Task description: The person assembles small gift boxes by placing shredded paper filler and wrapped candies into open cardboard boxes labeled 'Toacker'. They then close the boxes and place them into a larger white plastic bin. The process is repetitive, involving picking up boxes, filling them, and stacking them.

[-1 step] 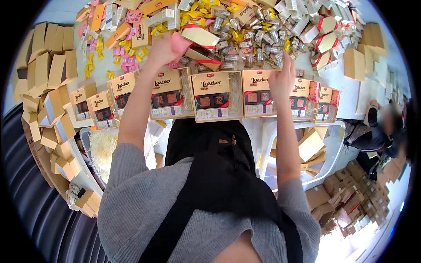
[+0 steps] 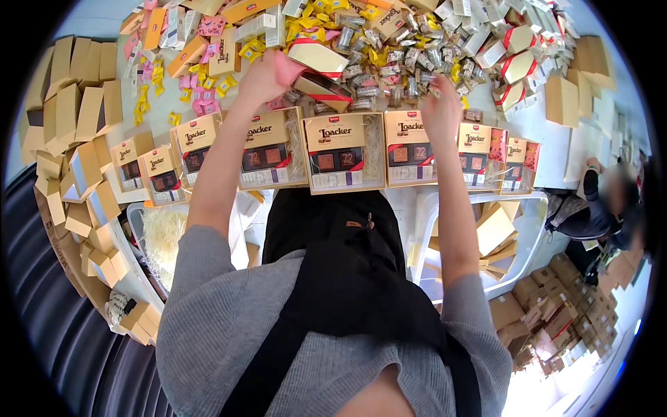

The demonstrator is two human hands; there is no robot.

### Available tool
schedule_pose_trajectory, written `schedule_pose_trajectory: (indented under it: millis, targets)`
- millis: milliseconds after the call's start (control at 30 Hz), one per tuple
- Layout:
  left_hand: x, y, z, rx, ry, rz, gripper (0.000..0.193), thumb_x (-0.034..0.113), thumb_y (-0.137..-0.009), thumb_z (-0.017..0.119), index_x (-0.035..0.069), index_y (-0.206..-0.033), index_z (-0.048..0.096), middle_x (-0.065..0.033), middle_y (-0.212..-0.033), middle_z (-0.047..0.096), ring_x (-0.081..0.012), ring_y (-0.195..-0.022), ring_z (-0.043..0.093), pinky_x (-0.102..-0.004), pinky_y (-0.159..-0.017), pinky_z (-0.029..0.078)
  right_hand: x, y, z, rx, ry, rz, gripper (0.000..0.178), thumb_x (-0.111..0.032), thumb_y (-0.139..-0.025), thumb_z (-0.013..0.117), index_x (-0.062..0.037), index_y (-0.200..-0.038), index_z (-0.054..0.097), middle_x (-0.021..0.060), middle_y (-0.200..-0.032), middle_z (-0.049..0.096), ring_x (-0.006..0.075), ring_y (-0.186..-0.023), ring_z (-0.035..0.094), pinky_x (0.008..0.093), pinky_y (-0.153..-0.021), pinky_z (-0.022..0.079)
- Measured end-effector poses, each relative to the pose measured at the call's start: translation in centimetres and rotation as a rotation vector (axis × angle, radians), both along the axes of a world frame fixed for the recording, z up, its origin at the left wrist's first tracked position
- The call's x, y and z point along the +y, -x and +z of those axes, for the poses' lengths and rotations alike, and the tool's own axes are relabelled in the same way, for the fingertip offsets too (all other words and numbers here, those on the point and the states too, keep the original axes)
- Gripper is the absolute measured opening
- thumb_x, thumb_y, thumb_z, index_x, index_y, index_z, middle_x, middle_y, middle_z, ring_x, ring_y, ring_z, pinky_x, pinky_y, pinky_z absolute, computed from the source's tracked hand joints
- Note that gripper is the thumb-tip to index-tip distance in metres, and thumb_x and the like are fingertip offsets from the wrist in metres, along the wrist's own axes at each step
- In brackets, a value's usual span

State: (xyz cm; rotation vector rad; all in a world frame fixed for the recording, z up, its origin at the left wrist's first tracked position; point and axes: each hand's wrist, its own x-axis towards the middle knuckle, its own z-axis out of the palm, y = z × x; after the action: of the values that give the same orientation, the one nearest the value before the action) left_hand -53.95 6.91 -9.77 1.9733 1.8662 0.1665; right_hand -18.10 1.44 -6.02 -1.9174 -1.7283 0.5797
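Observation:
My left hand (image 2: 258,85) is closed round a pink packet (image 2: 286,68) over the far edge of a row of gift boxes. Next to the packet lie a cream box with a red ribbon (image 2: 317,57) and a tilted dark-fronted box (image 2: 325,90). My right hand (image 2: 443,115) hangs above the right part of the row, fingers curled in at a heap of small clear-wrapped sweets (image 2: 411,87). Whatever its fingertips hold is hidden. Below stand open gift boxes (image 2: 374,185) packed with dark chocolate packs (image 2: 335,161) and pale shredded filler (image 2: 373,142).
Yellow sweets (image 2: 299,31), pink sachets (image 2: 210,26) and white cartons cover the table's far side. Empty cardboard boxes (image 2: 62,111) are stacked at left. Clear tubs hold shredded filler (image 2: 163,226) and flat box parts (image 2: 495,229). Another person (image 2: 601,198) is at far right.
My right hand has shifted slightly left, its fingers curling in more. The left hand with the pink packet has barely moved.

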Motion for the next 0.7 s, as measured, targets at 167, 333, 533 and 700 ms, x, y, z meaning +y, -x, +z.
schedule_pose_trajectory:
  millis: [167, 333, 533, 700]
  targets:
    - [1.6, -1.0, -2.8, 0.054, 0.006, 0.049, 0.07, 0.027, -0.058, 0.078, 0.004, -0.116, 0.044, -0.0201, -0.096, 0.063, -0.0353, -0.096, 0.06, -0.044, -0.078, 0.049, 8.0, 4.6, -4.4, -0.336, 0.577, 0.003, 0.034, -0.024, -0.076, 0.064, 0.0007, -0.1, 0.063, 0.0204, -0.1, 0.065, 0.0357, -0.103, 0.059, 0.0419, -0.094, 0.043]
    - [1.3, -0.1, -1.6, -0.071, 0.054, 0.069, 0.065, 0.031, -0.06, 0.078, 0.005, -0.113, 0.05, -0.0188, -0.096, 0.064, -0.0357, -0.092, 0.062, -0.0438, -0.076, 0.05, 7.7, 8.1, -7.9, -0.43, 0.404, -0.303, 0.046, -0.032, -0.077, 0.068, 0.0051, -0.103, 0.06, 0.021, -0.106, 0.064, 0.0315, -0.103, 0.061, 0.0408, -0.092, 0.045]
    - [0.9, 2.2, 1.1, -0.234, -0.221, 0.236, 0.046, 0.033, -0.07, 0.073, 0.007, -0.105, 0.057, -0.0171, -0.092, 0.067, -0.0341, -0.085, 0.065, -0.0406, -0.073, 0.051, 9.2, 1.2, -6.8, 0.517, 0.397, -0.329, 0.017, -0.013, -0.076, 0.072, 0.0016, -0.085, 0.069, 0.0113, -0.075, 0.067, 0.021, -0.068, 0.065, 0.0332, -0.057, 0.051]
    - [-0.7, 3.5, 4.0, -0.902, -0.177, 0.265, 0.045, 0.016, -0.074, 0.074, 0.003, -0.113, 0.055, -0.0078, -0.086, 0.069, -0.0242, -0.077, 0.068, -0.0355, -0.063, 0.052, 6.5, 1.6, 3.7, 1.046, 0.415, -0.17, 0.023, -0.001, -0.079, 0.067, -0.0004, -0.101, 0.066, 0.0053, -0.079, 0.066, 0.0101, -0.058, 0.058, 0.0228, -0.049, 0.044]
